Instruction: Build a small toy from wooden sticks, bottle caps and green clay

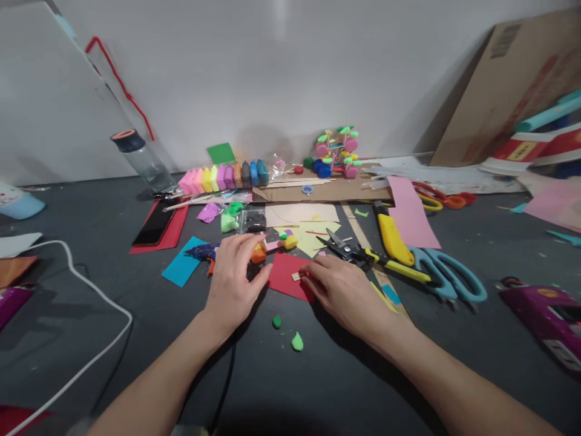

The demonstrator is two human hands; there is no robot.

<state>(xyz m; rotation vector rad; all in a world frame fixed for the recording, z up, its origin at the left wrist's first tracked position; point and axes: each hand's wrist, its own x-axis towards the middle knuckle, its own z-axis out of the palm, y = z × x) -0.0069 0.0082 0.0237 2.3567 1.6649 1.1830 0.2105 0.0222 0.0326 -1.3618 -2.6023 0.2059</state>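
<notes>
My left hand (236, 278) is open, thumb apart from the fingers, just beside a small clay piece of orange, pink and yellow (258, 254). Partly behind that hand lies a dark blue glue gun (202, 251) with an orange trigger. My right hand (342, 290) has its fingers closed on some short wooden sticks (296, 277), whose pale ends stick out at the fingertips. They are over a red paper sheet (285, 272) lying between both hands. Nearer to me, two green clay leaf shapes (297, 341) lie on the dark table.
Black-and-yellow cutters (363, 251), a yellow utility knife (394, 236) and blue-handled scissors (454, 272) lie at right. Coloured clay packs (227, 175) line the back beside a clay-and-stick model (336, 151). A phone (158, 223), water bottle (143, 160) and white cable (91, 284) are left.
</notes>
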